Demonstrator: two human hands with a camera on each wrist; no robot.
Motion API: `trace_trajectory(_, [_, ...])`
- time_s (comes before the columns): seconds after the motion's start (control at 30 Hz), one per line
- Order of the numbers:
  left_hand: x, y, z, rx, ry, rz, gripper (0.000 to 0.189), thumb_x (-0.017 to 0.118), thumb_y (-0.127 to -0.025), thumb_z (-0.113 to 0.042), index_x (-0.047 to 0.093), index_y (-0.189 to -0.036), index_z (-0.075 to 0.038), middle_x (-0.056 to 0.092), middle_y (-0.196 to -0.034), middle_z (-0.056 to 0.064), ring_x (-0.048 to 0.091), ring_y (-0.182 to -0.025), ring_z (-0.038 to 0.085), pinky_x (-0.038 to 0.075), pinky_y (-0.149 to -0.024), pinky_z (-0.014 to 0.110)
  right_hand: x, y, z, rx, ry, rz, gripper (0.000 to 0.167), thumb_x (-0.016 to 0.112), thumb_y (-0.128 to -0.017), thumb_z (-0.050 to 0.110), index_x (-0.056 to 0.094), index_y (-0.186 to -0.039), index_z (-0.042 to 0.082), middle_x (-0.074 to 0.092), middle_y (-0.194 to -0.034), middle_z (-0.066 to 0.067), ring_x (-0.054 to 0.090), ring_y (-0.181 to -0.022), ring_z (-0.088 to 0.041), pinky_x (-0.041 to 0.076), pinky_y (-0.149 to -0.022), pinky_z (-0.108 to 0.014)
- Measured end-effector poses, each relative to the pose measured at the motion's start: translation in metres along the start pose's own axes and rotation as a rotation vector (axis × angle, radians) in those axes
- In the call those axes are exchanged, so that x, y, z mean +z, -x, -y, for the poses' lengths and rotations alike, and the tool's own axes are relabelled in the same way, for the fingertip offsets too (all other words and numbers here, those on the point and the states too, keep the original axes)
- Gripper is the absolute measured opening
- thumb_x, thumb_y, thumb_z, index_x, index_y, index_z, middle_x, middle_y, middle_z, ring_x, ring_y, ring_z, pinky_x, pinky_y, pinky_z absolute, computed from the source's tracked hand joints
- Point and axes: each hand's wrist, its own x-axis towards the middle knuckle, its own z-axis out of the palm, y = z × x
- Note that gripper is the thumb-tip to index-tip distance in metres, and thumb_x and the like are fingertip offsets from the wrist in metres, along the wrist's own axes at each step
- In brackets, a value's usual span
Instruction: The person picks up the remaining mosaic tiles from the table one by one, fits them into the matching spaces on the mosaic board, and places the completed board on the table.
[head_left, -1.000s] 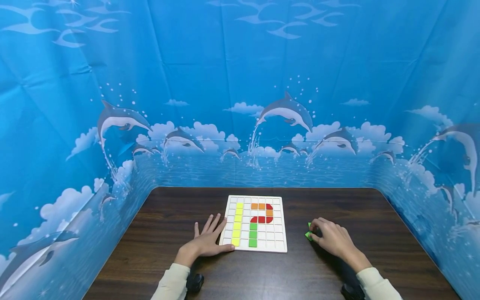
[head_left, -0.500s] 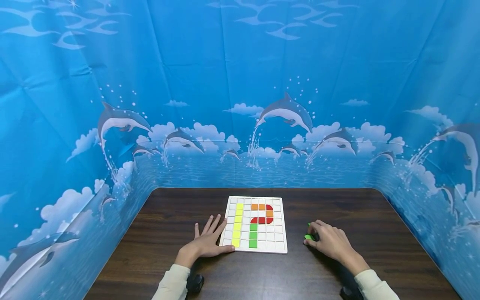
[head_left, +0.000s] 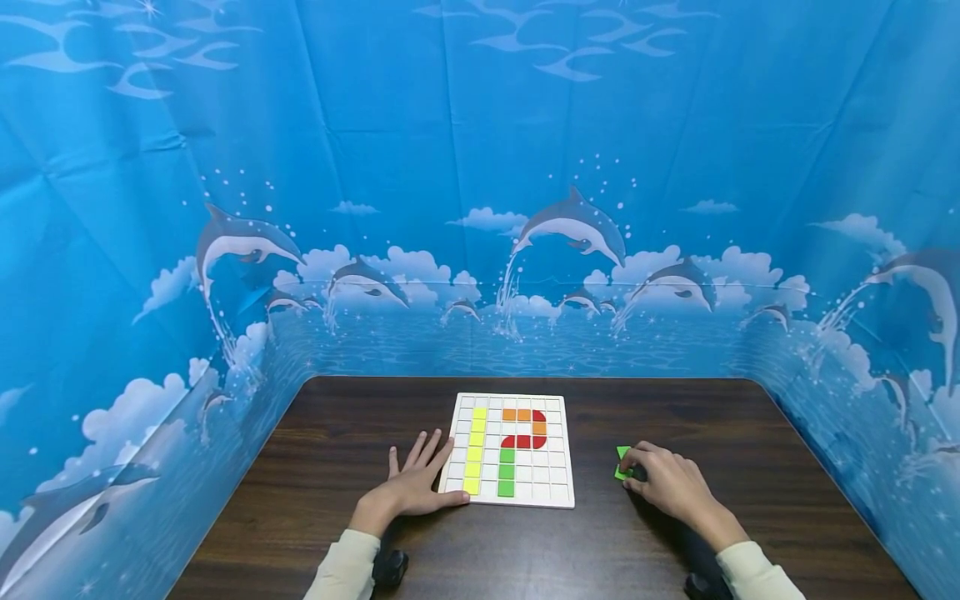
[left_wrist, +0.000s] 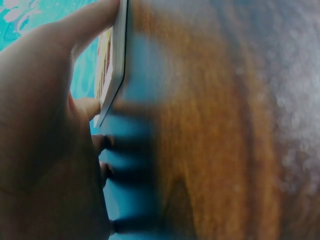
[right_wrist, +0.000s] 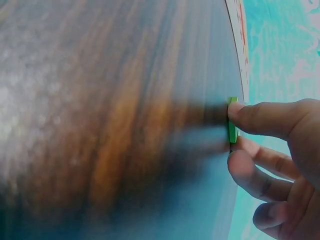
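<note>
A white square gridded board (head_left: 540, 475) lies on the table. A yellow column of tiles (head_left: 475, 450) and a P-like shape of orange, red and green tiles fill some of its cells. My left hand (head_left: 411, 490) rests at the board's left side, fingers spread and straight, thumb on its front left corner. To the right of the board, my right hand (head_left: 671, 482) is low over the table with thumb and finger pinching a green tile (right_wrist: 232, 122). Bright green (head_left: 623, 452) shows past the fingertips in the head view; the hand partly hides it.
The dark wood table (head_left: 540, 550) has a far edge just behind the board. A blue curtain (head_left: 420, 208) printed with dolphins surrounds its back and sides. Black straps with small devices (head_left: 392, 567) are at the wrists.
My right hand has shifted slightly around the green pieces, which went left and toward me, then back a little. The left hand and the board stay where they were.
</note>
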Motion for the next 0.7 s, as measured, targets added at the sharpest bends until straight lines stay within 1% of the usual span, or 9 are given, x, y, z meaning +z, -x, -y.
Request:
trace_trajectory(0.07, [0.001, -0.001, 0.002, 0.006, 0.014, -0.001, 0.114, 0.064, -0.087, -0.083, 0.02, -0.173, -0.024, 0.006, -0.182, 0.01, -0.001, -0.168, 0.037, -0.012, -0.122, 0.079, -0.001, 0.001, -0.001, -0.009, 0.005, -0.006, 0.015, 0.09, -0.085, 0.023, 0.078, -0.094, 0.026, 0.072, -0.101, 0.007, 0.064, -0.072, -0.009, 0.043, -0.051, -0.027])
trace_trajectory(0.27, [0.007, -0.004, 0.009, 0.037, 0.025, -0.019, 0.115, 0.06, -0.084, -0.089, 0.019, -0.173, -0.028, 0.005, -0.182, 0.01, -0.002, -0.168, 0.039, -0.015, -0.119, 0.082, -0.002, 0.0, -0.002, -0.008, 0.006, -0.002, 0.013, 0.089, -0.086, 0.022, 0.081, -0.094, 0.027, 0.075, -0.104, 0.006, 0.065, -0.073, -0.009, 0.039, -0.049, -0.025])
trace_trajectory(0.37, [0.009, -0.007, 0.011, 0.024, 0.017, -0.013, 0.117, 0.057, -0.083, -0.092, 0.018, -0.173, -0.029, 0.004, -0.182, 0.008, -0.004, -0.168, 0.036, -0.015, -0.121, 0.08, -0.002, 0.0, -0.003, -0.016, -0.003, -0.007, 0.011, 0.088, -0.087, 0.021, 0.082, -0.095, 0.026, 0.076, -0.105, 0.005, 0.066, -0.073, -0.009, 0.039, -0.048, -0.024])
trace_trajectory(0.5, [0.013, -0.01, 0.015, 0.025, 0.006, -0.023, 0.117, 0.057, -0.083, -0.092, 0.018, -0.173, -0.029, 0.004, -0.182, 0.007, -0.003, -0.168, 0.036, -0.014, -0.121, 0.08, -0.002, 0.0, -0.004, -0.03, -0.008, -0.022, 0.01, 0.088, -0.087, 0.021, 0.083, -0.095, 0.026, 0.076, -0.106, 0.005, 0.068, -0.076, -0.011, 0.041, -0.05, -0.024])
trace_trajectory(0.6, [0.012, -0.009, 0.014, 0.033, 0.01, -0.026, 0.117, 0.057, -0.083, -0.092, 0.018, -0.173, -0.029, 0.004, -0.182, 0.009, -0.003, -0.168, 0.038, -0.015, -0.12, 0.081, -0.002, 0.0, -0.004, -0.037, -0.009, -0.03, 0.009, 0.088, -0.087, 0.021, 0.084, -0.094, 0.026, 0.075, -0.105, 0.005, 0.069, -0.078, -0.013, 0.044, -0.052, -0.025])
trace_trajectory(0.7, [0.01, -0.008, 0.013, 0.023, 0.002, -0.015, 0.117, 0.057, -0.083, -0.092, 0.016, -0.173, -0.029, 0.002, -0.182, 0.007, -0.005, -0.168, 0.037, -0.015, -0.121, 0.08, -0.001, -0.001, -0.004, -0.05, -0.013, -0.04, 0.009, 0.088, -0.087, 0.021, 0.084, -0.094, 0.025, 0.075, -0.105, 0.005, 0.071, -0.08, -0.014, 0.046, -0.054, -0.025])
